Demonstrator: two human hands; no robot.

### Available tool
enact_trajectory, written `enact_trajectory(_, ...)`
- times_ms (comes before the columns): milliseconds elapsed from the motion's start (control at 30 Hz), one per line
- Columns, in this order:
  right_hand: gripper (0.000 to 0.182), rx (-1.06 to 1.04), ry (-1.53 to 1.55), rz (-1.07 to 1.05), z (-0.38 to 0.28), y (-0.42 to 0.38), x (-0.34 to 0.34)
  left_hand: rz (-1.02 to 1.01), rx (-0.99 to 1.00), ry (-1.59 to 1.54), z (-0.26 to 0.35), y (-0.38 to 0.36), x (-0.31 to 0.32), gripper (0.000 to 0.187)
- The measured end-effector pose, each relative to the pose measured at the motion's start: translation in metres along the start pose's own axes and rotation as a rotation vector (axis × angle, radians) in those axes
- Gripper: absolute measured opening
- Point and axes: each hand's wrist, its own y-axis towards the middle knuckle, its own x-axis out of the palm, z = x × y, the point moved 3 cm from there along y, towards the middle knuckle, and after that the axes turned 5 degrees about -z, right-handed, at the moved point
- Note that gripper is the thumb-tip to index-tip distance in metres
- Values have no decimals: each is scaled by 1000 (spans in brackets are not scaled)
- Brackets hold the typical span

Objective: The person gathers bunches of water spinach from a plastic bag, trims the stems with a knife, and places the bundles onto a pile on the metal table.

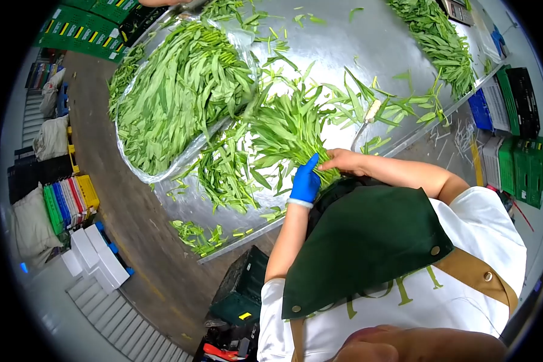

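Green bunch [292,128], stems [309,149] gripped in left hand [306,183] and right hand [342,161], leaves [277,130] beyond

Leaves [289,123]: smooth, semi-gloss. Tbl [338,45]: shiny metal. Bag [152,178]: glossy plast. Apron [362,241]: matt cloth w/ metal studs [435,250].

1 bunch of greens [288,128], long narrow leaves fanned over the table [338,39], green stems gathered together in the left hand [306,183] and right hand [345,161].
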Motion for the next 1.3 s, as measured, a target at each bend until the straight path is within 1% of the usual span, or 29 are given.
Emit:
enact_trajectory(33, 75, -55, -66, 8, -1, -1, -3, -21, -38, -144, 4, -7, 1, 37)
enact_trajectory(67, 59, -130, -54, -26, -3, -5, -3, -14, -49, -174, 8, -13, 3, 37)
enact_trajectory(100, 46, -146, 0, -40, -1, -4, -5, -8, -60, -205, 12, -20, 5, 37)
enact_trajectory(133, 33, -163, 54, -56, 2, -2, -6, -40, -50, -226, 23, -31, 22, 38)
enact_trajectory(167, 25, -180, 140, -54, 8, 6, -8, -26, -56, -240, 26, -34, 23, 37)
enact_trajectory(267, 29, -165, 164, -83, 9, 13, -11, -110, -60, -138, 32, -38, 35, 38)
enact_trajectory(300, 33, -204, 99, -58, 9, 15, -9, -48, 9, -73, 29, -35, 32, 38)
enact_trajectory(400, 44, -319, -100, 13, 11, 21, 0, -2, 62, 25, 21, -28, 29, 40)
enact_trajectory(433, 46, -303, -155, 0, 10, 23, 0, 7, 79, 57, 19, -26, 29, 40)
enact_trajectory(533, 41, -234, -232, 18, -7, 11, -9, 21, 98, 58, 24, -35, 37, 39)
enact_trajectory(600, 24, -245, -56, -2, -11, 6, -16, -35, 77, 37, 29, -44, 44, 41)
enact_trajectory(667, 20, -217, 156, -55, -4, 12, -26, -105, 19, 50, 36, -50, 43, 42)
enact_trajectory(700, 19, -202, 210, -75, -7, 10, -26, -26, 56, 12, 34, -49, 37, 41)
enact_trajectory(767, 17, -173, 319, -113, -13, 4, -26, -40, 49, -4, 32, -48, 30, 43)
enact_trajectory(800, 17, -156, 300, -153, -14, 3, -24, -46, 45, -12, 33, -48, 30, 44)
enact_trajectory(867, 17, -122, 265, -234, -16, 2, -18, 30, 53, 25, 32, -48, 28, 42)
enact_trajectory(967, 19, -246, -39, -58, -42, -12, -14, 150, 84, 90, 34, -48, 29, 38)
enact_trajectory(1000, 21, -284, -144, 0, -53, -20, -14, 141, 73, 51, 36, -50, 27, 38)
enact_trajectory(1067, 20, -632, 87, -34, -90, -49, -37, 137, 56, -40, 41, -60, 20, 37)
enact_trajectory(1133, 22, -986, 291, -343, -125, -92, -50, 168, 78, -78, 49, -68, 24, 38)
enact_trajectory(1200, 20, -952, 339, -282, -139, -102, -49, 97, 77, -193, 49, -67, 22, 41)
enact_trajectory(1233, 18, -817, 136, -104, -140, -90, -54, 86, 95, -172, 49, -66, 25, 43)
enact_trajectory(1267, 20, -628, -55, 74, -134, -75, -61, 76, 112, -152, 49, -66, 30, 44)
enact_trajectory(1300, 19, -670, 30, 0, -132, -77, -61, -6, 148, -146, 48, -65, 29, 47)
